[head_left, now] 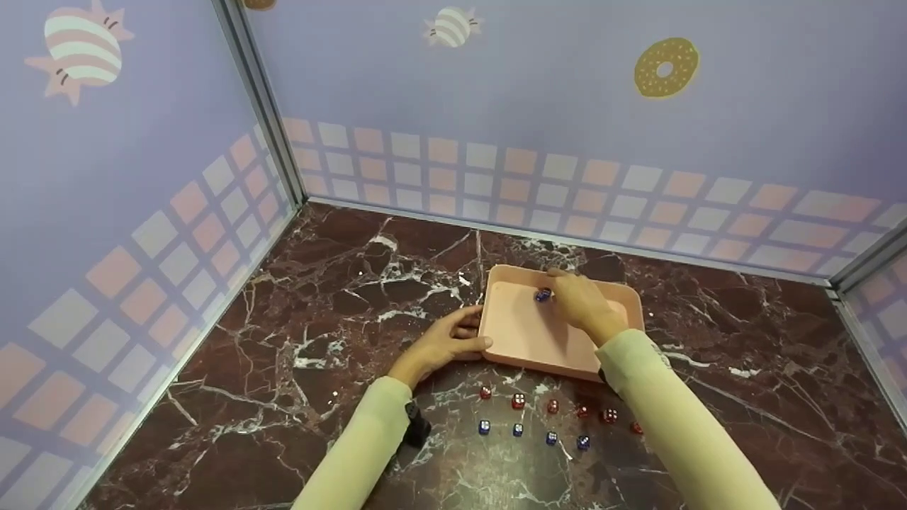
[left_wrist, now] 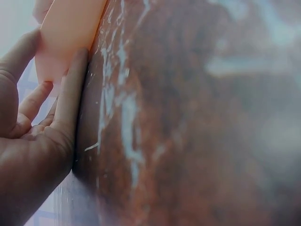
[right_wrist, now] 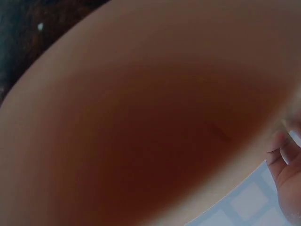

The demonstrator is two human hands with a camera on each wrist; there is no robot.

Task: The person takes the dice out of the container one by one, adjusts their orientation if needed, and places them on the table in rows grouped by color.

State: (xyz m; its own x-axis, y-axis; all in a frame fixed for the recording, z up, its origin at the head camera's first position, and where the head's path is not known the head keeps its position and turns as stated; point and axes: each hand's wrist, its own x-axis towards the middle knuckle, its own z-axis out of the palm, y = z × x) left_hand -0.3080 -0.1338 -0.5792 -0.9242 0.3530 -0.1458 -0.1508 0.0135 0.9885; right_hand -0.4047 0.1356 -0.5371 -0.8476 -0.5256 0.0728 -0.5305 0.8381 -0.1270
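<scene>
A shallow peach-coloured tray [head_left: 524, 340] lies on the dark marble table. My left hand [head_left: 443, 341] grips its left side; in the left wrist view, the thumb and fingers [left_wrist: 70, 89] spread about the tray's end. Inside the tray, near the far wall, my right hand [head_left: 577, 301] bends downward with a blue die [head_left: 543, 295] at its fingertips, between thumb and index finger. Curled right fingers [right_wrist: 277, 153] show at the edge of the right wrist view, where the die is hidden.
In front of the tray is a row of several red dice [head_left: 519, 401]. Nearer me runs a row of several blue dice [head_left: 552, 438]; my right sleeve [head_left: 680, 418] covers the right end. Patterned wall panels [head_left: 453, 142] border the table [head_left: 283, 397] behind and at the sides.
</scene>
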